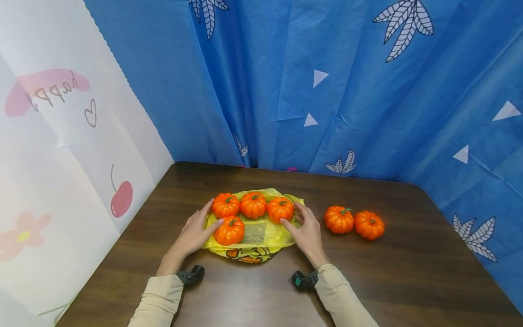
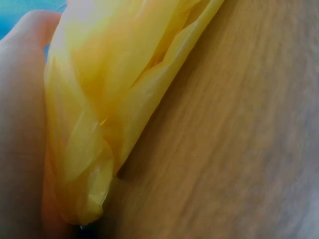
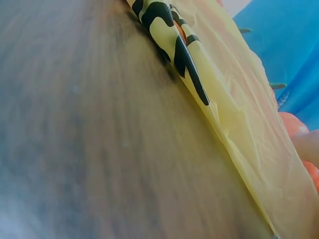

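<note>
A yellow plastic bag (image 1: 254, 232) lies spread on the table, with dark and orange print along its front. Several small orange pumpkins (image 1: 253, 205) with green stems sit in it, three in a row at the back and one front-left pumpkin (image 1: 230, 230). My left hand (image 1: 195, 232) grips the bag's left side, thumb reaching over to the front-left pumpkin. On the opposite side my right hand (image 1: 307, 231) holds the bag's edge, its thumb against the right-hand pumpkin (image 1: 280, 210). The right wrist view shows the bag's wall (image 3: 249, 124) standing in front of that thumb.
Two more pumpkins (image 1: 339, 220) stand side by side on the dark wooden table (image 1: 408, 272), right of my right hand. A blue curtain (image 1: 302, 91) hangs behind the table, and a white printed sheet (image 1: 61, 150) borders its left side.
</note>
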Demonstrator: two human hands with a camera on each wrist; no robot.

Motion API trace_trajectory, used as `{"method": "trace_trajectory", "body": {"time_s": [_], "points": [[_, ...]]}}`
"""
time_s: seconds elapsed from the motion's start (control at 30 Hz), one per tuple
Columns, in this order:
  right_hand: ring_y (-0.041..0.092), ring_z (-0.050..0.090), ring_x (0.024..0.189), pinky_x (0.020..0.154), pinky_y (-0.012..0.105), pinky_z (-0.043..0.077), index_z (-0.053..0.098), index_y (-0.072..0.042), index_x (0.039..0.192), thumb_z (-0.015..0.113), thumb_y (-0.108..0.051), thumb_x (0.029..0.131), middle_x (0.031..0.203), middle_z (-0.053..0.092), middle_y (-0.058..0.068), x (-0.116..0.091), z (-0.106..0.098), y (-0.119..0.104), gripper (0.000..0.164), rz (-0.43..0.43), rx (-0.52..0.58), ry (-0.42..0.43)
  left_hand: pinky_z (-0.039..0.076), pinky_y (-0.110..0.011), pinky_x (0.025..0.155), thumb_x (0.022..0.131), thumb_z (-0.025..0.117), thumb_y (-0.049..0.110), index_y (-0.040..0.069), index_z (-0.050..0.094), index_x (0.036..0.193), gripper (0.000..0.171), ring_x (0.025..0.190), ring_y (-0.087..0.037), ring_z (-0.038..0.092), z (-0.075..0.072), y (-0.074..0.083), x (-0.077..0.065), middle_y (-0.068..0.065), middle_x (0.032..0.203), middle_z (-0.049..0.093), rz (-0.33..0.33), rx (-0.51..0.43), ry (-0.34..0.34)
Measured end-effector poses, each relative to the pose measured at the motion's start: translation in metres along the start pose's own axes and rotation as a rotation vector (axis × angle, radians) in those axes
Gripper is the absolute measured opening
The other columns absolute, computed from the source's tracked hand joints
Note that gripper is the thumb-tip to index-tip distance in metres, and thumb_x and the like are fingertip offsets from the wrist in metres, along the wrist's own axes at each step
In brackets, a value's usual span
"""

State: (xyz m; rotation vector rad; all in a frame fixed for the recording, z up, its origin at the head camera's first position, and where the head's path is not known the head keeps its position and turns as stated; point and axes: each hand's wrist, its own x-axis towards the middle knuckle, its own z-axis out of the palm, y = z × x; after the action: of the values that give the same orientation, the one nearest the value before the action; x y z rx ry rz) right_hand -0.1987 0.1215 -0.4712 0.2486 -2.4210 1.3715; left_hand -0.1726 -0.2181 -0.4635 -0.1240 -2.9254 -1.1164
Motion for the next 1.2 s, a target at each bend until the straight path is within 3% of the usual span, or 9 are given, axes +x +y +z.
{"method": "trace_trajectory", "body": {"time_s": [1.2], "points": [[0.032, 0.069, 0.117, 0.098, 0.04, 0.057, 0.063, -0.007, 0.139, 0.088, -0.027, 0.084, 0.134, 0.065, 0.014, -0.0024, 0.0008, 0.0005, 0.063, 0.013, 0.003, -0.002, 0.014, -0.076, 0.119, 0.099, 0.048, 0.068, 0.02, 0.014, 0.167, 0.09, 0.152, -0.054, 0.019, -0.0015, 0.0013, 0.0005, -0.019, 0.169, 0.026, 0.0, 0.005, -0.003]]}}
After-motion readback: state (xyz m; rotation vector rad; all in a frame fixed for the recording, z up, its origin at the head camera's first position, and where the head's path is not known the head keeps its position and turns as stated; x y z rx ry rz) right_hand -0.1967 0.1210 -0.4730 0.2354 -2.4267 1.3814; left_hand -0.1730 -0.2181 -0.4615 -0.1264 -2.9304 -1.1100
